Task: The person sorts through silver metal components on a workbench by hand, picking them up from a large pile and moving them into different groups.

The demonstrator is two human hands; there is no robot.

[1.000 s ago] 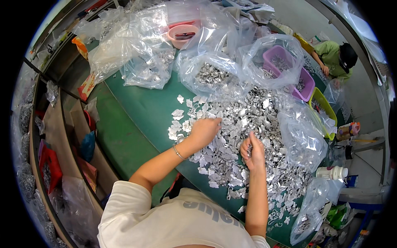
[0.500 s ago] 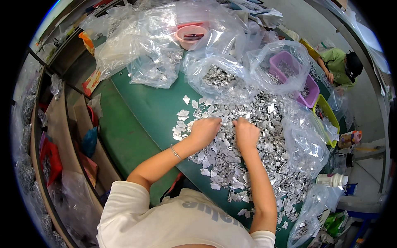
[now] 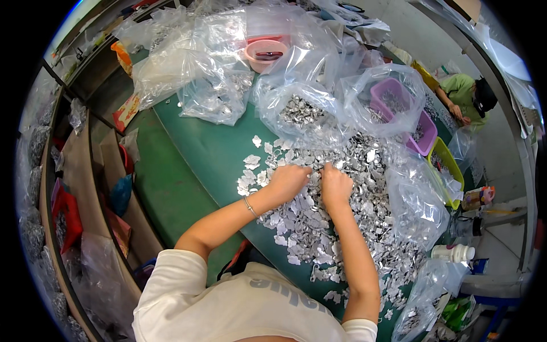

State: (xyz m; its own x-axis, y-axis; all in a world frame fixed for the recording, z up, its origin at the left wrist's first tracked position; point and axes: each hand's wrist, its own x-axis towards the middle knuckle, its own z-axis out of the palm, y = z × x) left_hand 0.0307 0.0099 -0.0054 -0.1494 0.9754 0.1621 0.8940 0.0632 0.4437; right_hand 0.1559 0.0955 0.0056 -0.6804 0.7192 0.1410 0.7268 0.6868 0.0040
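Note:
A wide pile of small flat silvery metal pieces (image 3: 307, 228) covers the middle of the green table (image 3: 196, 145). Over its far part, my left hand (image 3: 289, 181) and my right hand (image 3: 336, 185) are close together with a narrow gap between them. Both have their fingers curled and pinched, tips turned toward each other. Whatever lies between the fingertips is too small or hidden to make out. Just beyond my hands, an opened clear plastic bag (image 3: 270, 122) holds more small metal parts (image 3: 303, 111). Several loose pieces (image 3: 250, 162) lie left of my left hand.
A pink bowl (image 3: 259, 62) with dark red-handled items stands at the back. Purple baskets (image 3: 424, 139) and a yellow-green basket (image 3: 453, 171) line the right side, near a white bottle (image 3: 453, 252). A person in green (image 3: 464, 94) works at far right. Shelves (image 3: 85, 188) stand left.
My two hands have drawn slightly closer together, the left shifting right and the right shifting a little left. The other person's hands have moved slightly.

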